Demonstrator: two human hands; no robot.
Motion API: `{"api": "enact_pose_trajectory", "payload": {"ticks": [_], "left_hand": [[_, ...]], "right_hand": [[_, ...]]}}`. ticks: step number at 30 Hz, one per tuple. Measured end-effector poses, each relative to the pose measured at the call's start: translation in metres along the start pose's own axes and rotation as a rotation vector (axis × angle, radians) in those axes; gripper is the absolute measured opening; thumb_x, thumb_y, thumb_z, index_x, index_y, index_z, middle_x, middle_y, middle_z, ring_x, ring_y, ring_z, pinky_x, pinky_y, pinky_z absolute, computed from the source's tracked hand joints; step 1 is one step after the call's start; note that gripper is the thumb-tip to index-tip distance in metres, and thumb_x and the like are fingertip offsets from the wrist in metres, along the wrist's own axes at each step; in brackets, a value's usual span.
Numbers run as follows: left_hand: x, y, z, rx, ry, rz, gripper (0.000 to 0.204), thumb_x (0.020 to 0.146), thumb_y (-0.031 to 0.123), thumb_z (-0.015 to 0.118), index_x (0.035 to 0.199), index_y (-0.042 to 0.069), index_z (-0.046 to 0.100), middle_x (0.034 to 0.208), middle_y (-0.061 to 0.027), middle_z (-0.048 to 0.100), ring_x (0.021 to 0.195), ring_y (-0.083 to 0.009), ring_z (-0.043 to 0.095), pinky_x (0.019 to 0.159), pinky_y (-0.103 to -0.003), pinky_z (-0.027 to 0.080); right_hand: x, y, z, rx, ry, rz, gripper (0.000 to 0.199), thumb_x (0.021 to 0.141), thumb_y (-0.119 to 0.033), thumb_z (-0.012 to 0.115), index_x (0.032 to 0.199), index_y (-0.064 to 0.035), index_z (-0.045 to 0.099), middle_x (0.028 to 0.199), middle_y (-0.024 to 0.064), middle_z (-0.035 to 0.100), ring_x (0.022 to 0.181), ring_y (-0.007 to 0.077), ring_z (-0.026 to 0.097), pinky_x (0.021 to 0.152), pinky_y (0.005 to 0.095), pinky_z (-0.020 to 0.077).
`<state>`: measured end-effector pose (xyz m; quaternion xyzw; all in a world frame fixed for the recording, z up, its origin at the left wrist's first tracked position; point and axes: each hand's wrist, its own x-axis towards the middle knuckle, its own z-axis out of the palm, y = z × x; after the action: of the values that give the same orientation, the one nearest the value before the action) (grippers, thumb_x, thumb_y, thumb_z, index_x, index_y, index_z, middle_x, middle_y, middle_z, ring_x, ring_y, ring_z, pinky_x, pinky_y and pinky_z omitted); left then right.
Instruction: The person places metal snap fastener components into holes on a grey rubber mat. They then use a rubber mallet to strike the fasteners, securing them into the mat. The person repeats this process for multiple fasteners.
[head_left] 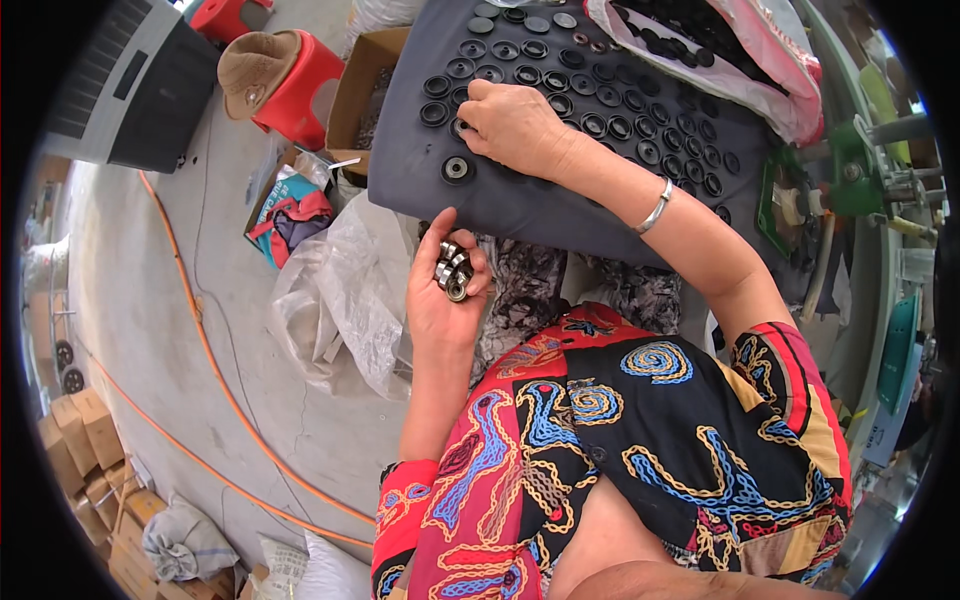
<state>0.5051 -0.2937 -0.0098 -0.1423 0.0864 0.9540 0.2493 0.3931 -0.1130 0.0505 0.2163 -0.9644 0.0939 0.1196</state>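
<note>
Concrete floor (140,300) is seen beside a cloth-covered table (520,205) in the head view. Black wheels (648,152) are laid flat across the cloth in loose rows, presumably so that each centre can be reached. Several metal bearings (455,268) are held in the left hand (442,295), just off the table's edge, fingers half curled around them, likely against spilling. The right hand (515,125) is held over the wheels, fingertips drawn together; whether anything is gripped cannot be told. Nearer the edge, a lone wheel (458,170) is set apart.
</note>
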Motion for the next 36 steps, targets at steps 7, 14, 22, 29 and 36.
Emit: {"api": "enact_pose_trajectory", "payload": {"ticks": [7, 14, 22, 29, 36], "left_hand": [[-0.002, -0.002, 0.012, 0.064, 0.056, 0.026, 0.041, 0.101, 0.034, 0.04, 0.123, 0.002, 0.051, 0.09, -0.0135, 0.057, 0.072, -0.0227, 0.052, 0.043, -0.026, 0.04], [-0.002, -0.008, 0.012, 0.12, 0.115, 0.012, 0.041, 0.099, 0.041, 0.041, 0.119, 0.008, 0.055, 0.09, -0.0096, 0.06, 0.068, -0.0216, 0.055, 0.043, -0.028, 0.039], [-0.015, -0.024, 0.043, 0.293, 0.33, -0.031, 0.041, 0.098, 0.049, 0.04, 0.107, 0.013, 0.057, 0.105, -0.0044, 0.059, 0.094, -0.0198, 0.059, 0.076, -0.04, 0.052], [-0.017, -0.029, 0.041, 0.394, 0.403, 0.015, 0.04, 0.099, 0.046, 0.04, 0.101, 0.01, 0.056, 0.091, -0.0052, 0.061, 0.08, -0.017, 0.061, 0.061, -0.034, 0.049], [-0.013, -0.025, 0.025, 0.333, 0.08, -0.002, 0.03, 0.099, 0.036, 0.047, 0.097, 0.008, 0.057, 0.08, -0.0038, 0.062, 0.057, -0.0145, 0.058, 0.041, -0.023, 0.039]], "right_hand": [[-0.004, -0.001, 0.003, -0.118, 0.053, -0.081, 0.015, 0.079, -0.019, 0.066, 0.076, -0.0049, 0.061, 0.079, 0.0092, 0.055, 0.076, 0.0265, 0.062, 0.067, 0.038, 0.0513], [-0.045, -0.053, -0.042, 0.135, 0.131, -0.307, 0.018, 0.076, -0.023, 0.064, 0.076, -0.0051, 0.064, 0.077, 0.0081, 0.059, 0.075, 0.0256, 0.063, 0.059, 0.0368, 0.0514], [-0.083, -0.079, -0.029, 0.283, -0.11, -0.313, 0.024, 0.073, -0.019, 0.07, 0.086, -0.0004, 0.062, 0.083, 0.0086, 0.056, 0.08, 0.0264, 0.059, 0.07, 0.0356, 0.0494], [-0.089, -0.077, -0.033, 0.53, -0.092, -0.136, 0.016, 0.076, -0.011, 0.067, 0.086, -0.0008, 0.06, 0.083, 0.0124, 0.055, 0.074, 0.031, 0.061, 0.065, 0.0391, 0.0498], [-0.087, -0.066, -0.03, 0.631, 0.072, -0.034, 0.017, 0.079, -0.01, 0.068, 0.093, -0.0013, 0.063, 0.082, 0.0109, 0.057, 0.067, 0.0282, 0.063, 0.058, 0.0349, 0.0517]]}}
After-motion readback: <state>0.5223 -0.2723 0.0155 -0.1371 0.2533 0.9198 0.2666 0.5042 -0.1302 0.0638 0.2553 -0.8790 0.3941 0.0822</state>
